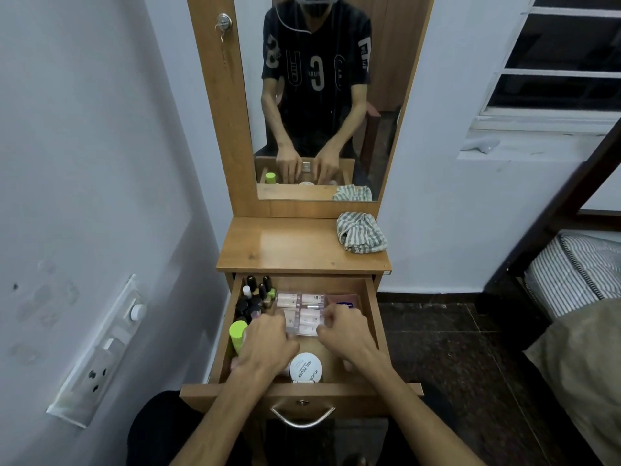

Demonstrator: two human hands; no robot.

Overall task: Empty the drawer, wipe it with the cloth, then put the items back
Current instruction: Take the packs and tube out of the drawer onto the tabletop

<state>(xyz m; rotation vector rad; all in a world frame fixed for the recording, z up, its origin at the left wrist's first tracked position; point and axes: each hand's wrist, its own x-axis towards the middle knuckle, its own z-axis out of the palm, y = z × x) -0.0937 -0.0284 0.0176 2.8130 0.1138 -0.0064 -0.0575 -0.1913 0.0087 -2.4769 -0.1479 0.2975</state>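
**Both hands on the clear tray, drawer not yet emptied**

Left hand (268, 334) and right hand (344, 326) are both down in the open wooden drawer (372, 314), one at each side of the clear plastic tray of small pink-and-white bottles (304, 312). Fingers of both are curled in at the tray's left and right edges. Reads as a two-handed grasp on the tray, though the fingertips are partly hidden.

Drawer is full:
- cluster of dark nail polish bottles (257, 294) at far left
- lime-green capped bottle (238, 332) just left of the left hand
- round white nail polish remover tub (305, 367) near the front, between the wrists
- purple-labelled flat packet (342, 301) at far right, beyond the tray

Striped grey-and-white cloth (361, 233) sits bunched on the far right of the wooden dresser top (285, 247), untouched. My read: step one, emptying, barely begun.

Doing this lift well:
- keep the tray level, since the bottles look loose in it
- lift straight up to clear the drawer walls before moving away
- watch the dark bottles close beside the left hand, easy to knock over
- set the tray on the bare left part of the dresser top, apart from the cloth
- then take the loose items singly.
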